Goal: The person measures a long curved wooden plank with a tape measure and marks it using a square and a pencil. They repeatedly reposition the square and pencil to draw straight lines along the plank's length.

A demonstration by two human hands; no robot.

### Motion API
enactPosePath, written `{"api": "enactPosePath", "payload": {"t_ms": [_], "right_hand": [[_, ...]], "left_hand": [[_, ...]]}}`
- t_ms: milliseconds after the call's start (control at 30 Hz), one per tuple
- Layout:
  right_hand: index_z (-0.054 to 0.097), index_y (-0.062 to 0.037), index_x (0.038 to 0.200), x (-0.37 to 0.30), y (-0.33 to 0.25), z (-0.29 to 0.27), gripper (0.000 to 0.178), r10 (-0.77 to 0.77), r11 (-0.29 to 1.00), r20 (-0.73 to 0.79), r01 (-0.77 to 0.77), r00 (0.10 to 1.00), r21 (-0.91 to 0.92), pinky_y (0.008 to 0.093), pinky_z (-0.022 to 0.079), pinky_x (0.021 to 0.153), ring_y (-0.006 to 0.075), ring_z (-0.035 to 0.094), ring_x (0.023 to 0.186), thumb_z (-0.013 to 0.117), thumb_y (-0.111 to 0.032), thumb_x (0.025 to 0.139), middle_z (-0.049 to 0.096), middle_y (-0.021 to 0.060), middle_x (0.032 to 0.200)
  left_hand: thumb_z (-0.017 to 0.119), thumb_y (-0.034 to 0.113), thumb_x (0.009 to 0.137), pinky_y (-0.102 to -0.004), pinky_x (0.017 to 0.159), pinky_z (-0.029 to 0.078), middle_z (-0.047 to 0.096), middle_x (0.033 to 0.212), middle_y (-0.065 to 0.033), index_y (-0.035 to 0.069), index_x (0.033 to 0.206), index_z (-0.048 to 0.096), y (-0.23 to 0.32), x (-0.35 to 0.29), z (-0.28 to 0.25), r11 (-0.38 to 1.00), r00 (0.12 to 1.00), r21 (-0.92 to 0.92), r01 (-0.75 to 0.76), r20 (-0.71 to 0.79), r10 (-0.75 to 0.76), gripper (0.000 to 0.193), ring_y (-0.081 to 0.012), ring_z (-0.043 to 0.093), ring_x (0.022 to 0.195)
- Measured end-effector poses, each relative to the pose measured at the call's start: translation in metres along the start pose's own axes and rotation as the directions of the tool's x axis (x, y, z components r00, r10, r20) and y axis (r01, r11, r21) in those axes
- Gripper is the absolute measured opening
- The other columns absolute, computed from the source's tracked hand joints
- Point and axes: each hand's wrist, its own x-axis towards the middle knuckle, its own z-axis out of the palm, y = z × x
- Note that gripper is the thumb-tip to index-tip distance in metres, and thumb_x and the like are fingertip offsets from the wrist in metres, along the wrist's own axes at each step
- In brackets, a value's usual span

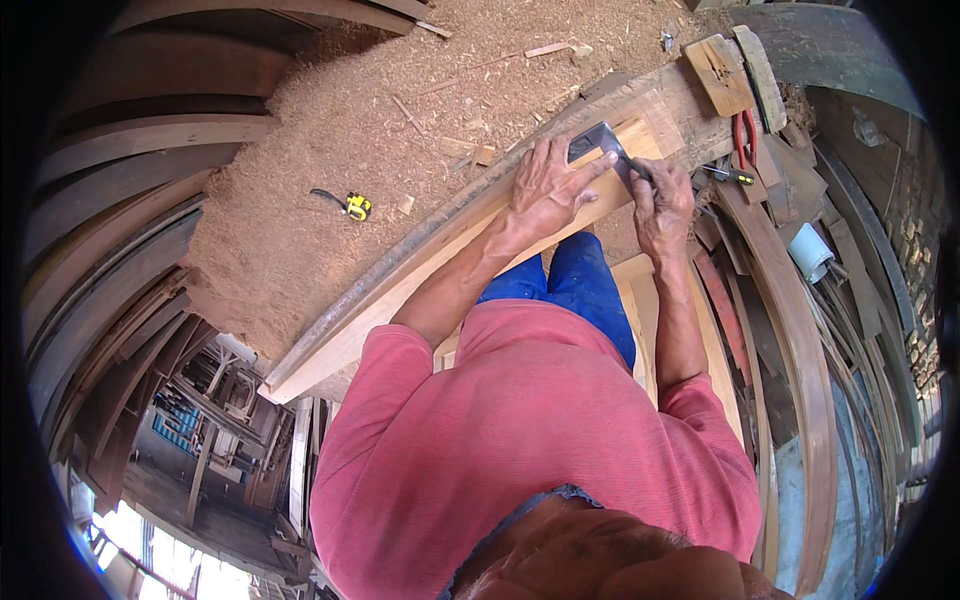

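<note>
A metal square (624, 164) lies across a pale wooden board (607, 203) near the board's far right end. My left hand (550, 185) holds the square against the board, its index finger stretched onto the blade and the thumb lower down. Beside the blade's right edge, my right hand (665, 208) is closed in a pinch on a thin dark stick, pencil-like, whose tip I cannot make out. The board runs from there down to the lower left, under my left forearm.
A yellow tape measure (357, 207) lies on sawdust (300, 150) beyond the bench. Red-handled pliers (744, 138), a screwdriver (738, 177) and a wooden block (718, 76) are right of my hands. Planks (800, 330) crowd the right side; curved timbers (140, 140) stack at left.
</note>
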Motion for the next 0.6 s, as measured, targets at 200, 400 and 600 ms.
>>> {"api": "enactPosePath", "payload": {"t_ms": [200, 400, 600], "right_hand": [[0.079, -0.0012, 0.119, -0.003, -0.006, -0.024, 0.023, 0.229, 0.948, -0.113, -0.194, 0.967, 0.253, 0.0353, 0.057, 0.084, 0.0223, 0.073, 0.092, 0.072, -0.018, 0.105, 0.077, 0.0122, 0.103], [0.078, -0.0008, 0.125, 0.01, -0.005, -0.018, 0.029, 0.117, 0.938, 0.022, -0.117, 0.993, 0.326, 0.0363, 0.056, 0.093, 0.025, 0.074, 0.103, 0.073, -0.021, 0.105, 0.079, 0.018, 0.112], [0.079, -0.0013, 0.111, 0.007, -0.005, -0.037, 0.017, -0.037, 0.988, 0.08, 0.024, 0.996, 0.151, 0.0414, 0.053, 0.082, 0.0318, 0.067, 0.086, 0.071, -0.01, 0.098, 0.077, 0.0151, 0.099]], "left_hand": [[0.087, 0.033, 0.085, -0.0509, 0.104, 0.051, 0.054, 0.144, -0.0256, 0.042, 0.147, 0.066, 0.002, 0.001, -0.001, 1.0, 1.0, 0.026, -0.006, -0.014, 0.007, 0.066, -0.0433, 0.058, 0.125], [0.088, 0.032, 0.085, -0.0511, 0.103, 0.052, 0.054, 0.144, -0.0256, 0.041, 0.147, 0.066, 0.002, 0.001, -0.002, 1.0, 1.0, 0.014, 0.006, 0.013, -0.006, 0.066, -0.0436, 0.058, 0.124], [0.089, 0.03, 0.084, -0.0516, 0.101, 0.053, 0.055, 0.14, -0.0257, 0.04, 0.147, 0.066, 0.003, 0.0, -0.002, 1.0, 1.0, 0.019, -0.014, -0.023, 0.015, 0.068, -0.0437, 0.059, 0.12]]}}
